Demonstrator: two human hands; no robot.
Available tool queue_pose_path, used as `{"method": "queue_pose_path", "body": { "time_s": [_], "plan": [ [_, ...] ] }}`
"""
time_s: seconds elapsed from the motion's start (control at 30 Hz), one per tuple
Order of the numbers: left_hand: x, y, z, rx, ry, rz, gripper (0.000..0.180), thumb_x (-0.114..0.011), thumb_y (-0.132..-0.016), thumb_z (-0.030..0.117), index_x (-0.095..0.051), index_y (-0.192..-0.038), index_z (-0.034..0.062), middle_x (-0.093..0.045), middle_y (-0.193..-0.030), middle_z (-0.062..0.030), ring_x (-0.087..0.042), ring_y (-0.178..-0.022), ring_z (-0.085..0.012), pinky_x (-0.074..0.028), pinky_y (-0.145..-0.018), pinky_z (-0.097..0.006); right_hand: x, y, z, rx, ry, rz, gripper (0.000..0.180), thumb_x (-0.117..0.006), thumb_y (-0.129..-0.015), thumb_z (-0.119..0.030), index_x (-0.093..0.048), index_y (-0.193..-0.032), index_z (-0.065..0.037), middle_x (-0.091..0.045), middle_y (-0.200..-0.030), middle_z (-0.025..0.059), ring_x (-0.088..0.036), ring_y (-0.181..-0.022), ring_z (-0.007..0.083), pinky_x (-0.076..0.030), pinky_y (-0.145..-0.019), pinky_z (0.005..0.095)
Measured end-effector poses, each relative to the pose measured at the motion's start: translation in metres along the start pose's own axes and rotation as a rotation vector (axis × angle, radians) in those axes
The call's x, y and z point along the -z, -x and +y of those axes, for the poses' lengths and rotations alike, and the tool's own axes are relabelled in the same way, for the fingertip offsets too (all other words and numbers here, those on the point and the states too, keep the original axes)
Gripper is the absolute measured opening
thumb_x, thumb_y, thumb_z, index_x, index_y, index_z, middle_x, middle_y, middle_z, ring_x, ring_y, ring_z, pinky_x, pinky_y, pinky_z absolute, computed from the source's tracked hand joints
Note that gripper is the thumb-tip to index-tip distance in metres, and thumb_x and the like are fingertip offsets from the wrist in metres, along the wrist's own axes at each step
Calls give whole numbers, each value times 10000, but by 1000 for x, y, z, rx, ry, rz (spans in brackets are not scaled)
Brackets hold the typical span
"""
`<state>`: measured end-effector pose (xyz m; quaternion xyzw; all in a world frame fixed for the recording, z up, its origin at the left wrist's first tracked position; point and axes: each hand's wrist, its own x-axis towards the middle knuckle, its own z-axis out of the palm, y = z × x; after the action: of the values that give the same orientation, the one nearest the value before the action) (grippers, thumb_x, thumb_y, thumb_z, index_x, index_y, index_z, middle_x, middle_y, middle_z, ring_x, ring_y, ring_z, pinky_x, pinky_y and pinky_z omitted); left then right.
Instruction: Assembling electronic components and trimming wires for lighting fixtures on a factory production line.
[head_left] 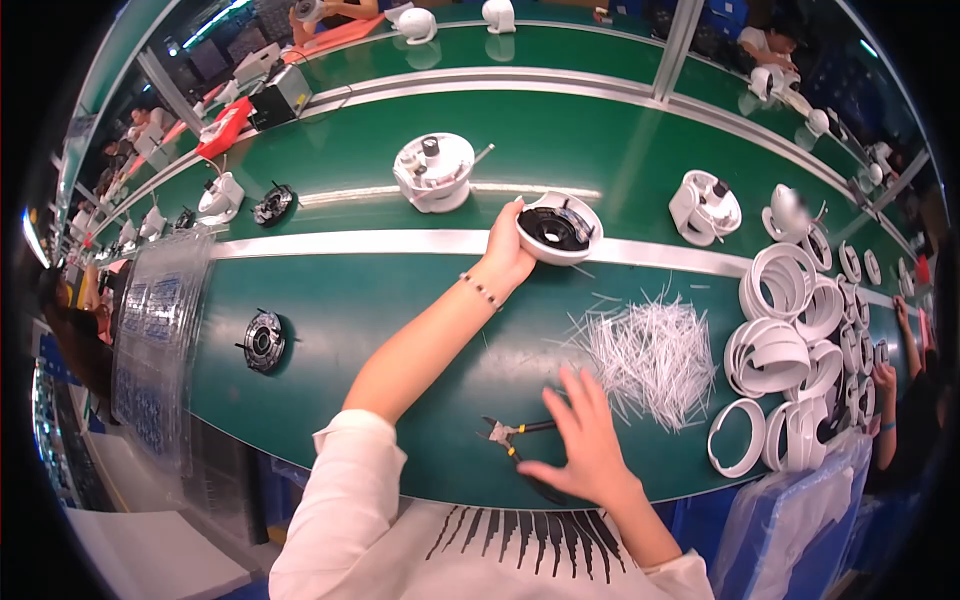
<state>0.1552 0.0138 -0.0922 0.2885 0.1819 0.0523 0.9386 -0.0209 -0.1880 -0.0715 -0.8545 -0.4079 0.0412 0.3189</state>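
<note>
One shell in the left fingers, one pair of cutters by the right

The white rounded shell (591, 232) sits in the left hand (509, 250), whose fingers wrap its left side; part of them is hidden behind the wall, so I cannot tell how far they reach underneath. Facing away from those fingers, its open side shows a black insert (573, 230). The shell looks like smooth moulded plastic: probably light and stiff, rather slippery on the curve, apt to roll in a loose grip. The outer wall seems the best hold, cupped from below, since the insert's small parts look more fragile.

The right hand (592, 452) hangs with its fingers spread over the table (440, 375). The cutters (506, 434) lie just left of these fingers; whether the thumb touches a handle I cannot tell. They should feel dense and rigid, best taken by the black-and-yellow handles. Beyond the right fingers is a heap of white strips (655, 360), likely light, springy and quick to slide.
</note>
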Motion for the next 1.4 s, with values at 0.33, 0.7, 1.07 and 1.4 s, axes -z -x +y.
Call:
{"method": "queue_pose_path", "body": {
  "time_s": [0.33, 0.7, 1.07, 1.4],
  "plan": [
    [14, -62, -5, -473, -563, 289, 601, -526, -826, 269, -264, -1246, -70, -401, -1223, -184, -382, -1148, -233, -317, -932, -292, 5, 11, -17, -78, 294, -354, 966, -765, -462, -446, -363, -1222, -6, -263, -1307, 191, -214, -1219, 385, -154, -959, 585],
    [44, 17, 62, -1553, -1282, 233, 424, -509, -661, -57, -472, -1077, 16, -447, -1172, -173, -407, -1093, -326, -329, -917, -377, -4, 38, 4, 3, 120, -175, 730, -697, -528, -273, -421, -1157, -26, -409, -1101, 134, -389, -1018, 302, -231, -948, 516],
    [72, -43, 66, -881, -1366, 439, 454, -699, -552, 111, -424, -897, 4, -580, -852, -203, -556, -826, -375, -439, -733, -400, -14, 53, -8, -126, -737, 315, 700, -688, -567, -81, -371, -1183, 17, -415, -1074, 140, -462, -954, 236, -427, -776, 319],
    [37, 94, 52, -1157, -1476, -122, 433, -690, -606, -31, -459, -969, 23, -541, -1015, -156, -457, -1104, -333, -466, -753, -337, 21, 23, 18, -252, -1756, -63, 802, -544, -708, -438, -257, -1268, 60, -367, -1233, 257, -494, -1004, 307, -476, -717, 429]
  ]
}}
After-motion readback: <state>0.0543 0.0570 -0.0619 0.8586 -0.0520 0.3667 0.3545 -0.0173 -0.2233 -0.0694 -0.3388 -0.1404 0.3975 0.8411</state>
